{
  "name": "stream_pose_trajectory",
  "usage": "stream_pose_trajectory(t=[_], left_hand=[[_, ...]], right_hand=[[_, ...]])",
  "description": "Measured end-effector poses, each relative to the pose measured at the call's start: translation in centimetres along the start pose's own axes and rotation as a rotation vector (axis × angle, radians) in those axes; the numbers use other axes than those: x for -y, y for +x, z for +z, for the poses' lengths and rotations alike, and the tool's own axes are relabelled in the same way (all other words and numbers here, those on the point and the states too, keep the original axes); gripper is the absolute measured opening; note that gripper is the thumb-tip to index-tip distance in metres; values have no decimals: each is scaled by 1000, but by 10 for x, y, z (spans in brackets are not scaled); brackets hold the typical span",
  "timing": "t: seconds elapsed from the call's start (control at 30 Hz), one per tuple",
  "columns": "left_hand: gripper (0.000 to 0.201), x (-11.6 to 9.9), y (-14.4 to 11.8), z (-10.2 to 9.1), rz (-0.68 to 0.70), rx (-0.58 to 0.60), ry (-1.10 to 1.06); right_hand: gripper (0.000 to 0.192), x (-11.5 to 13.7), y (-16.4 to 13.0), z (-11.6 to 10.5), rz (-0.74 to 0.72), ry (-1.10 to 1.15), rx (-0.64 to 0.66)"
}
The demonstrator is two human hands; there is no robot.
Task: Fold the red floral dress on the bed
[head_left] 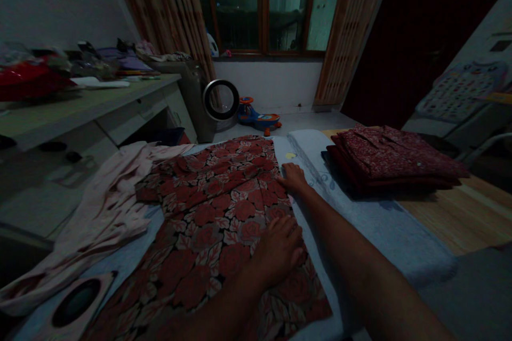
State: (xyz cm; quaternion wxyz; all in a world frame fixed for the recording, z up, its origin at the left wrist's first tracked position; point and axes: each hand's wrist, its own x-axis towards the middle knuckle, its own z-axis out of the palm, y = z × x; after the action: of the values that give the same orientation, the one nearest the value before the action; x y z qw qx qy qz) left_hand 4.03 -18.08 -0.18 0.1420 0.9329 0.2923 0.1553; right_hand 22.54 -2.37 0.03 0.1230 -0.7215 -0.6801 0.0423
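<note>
A floral garment, brownish red with grey leaves and short sleeves, lies spread out on a light blue sheet. My left hand rests palm down on the garment near its right side, fingers stretched out and slightly bent. Further up, my right hand lies at the garment's right edge, its thumb on the cloth and its fingers reaching onto the sheet. No gripped fold of cloth is visible in either hand. A pale pink garment lies rumpled to the left, partly beside the floral one.
A stack of folded dark red clothes sits at the right, near bare wooden boards. On the left stands a cluttered desk. Beyond it are a washing machine with its round door open and a blue ride-on toy.
</note>
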Motion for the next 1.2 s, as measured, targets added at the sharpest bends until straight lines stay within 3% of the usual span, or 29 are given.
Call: stream_pose_trajectory(t=[0.37,0.63,0.87,0.97,1.1,1.2], left_hand=[[50,2,-1,5,-20,28,-10],[47,2,0,4,-20,15,-42],[48,-1,1,-6,-40,55,-78],[36,9,20,-27,-61,115,-176],[31,39,69,-49,-202,-52,-156],[31,63,104,-46,-330,-115,15]], right_hand=[[33,-4,23,7,103,-69,-105],[49,5,22,3,86,-109,-120],[48,9,28,3,173,-103,-129],[46,8,28,5,172,-113,-138],[47,6,31,7,170,-108,-147],[43,3,34,9,177,-98,-135]])
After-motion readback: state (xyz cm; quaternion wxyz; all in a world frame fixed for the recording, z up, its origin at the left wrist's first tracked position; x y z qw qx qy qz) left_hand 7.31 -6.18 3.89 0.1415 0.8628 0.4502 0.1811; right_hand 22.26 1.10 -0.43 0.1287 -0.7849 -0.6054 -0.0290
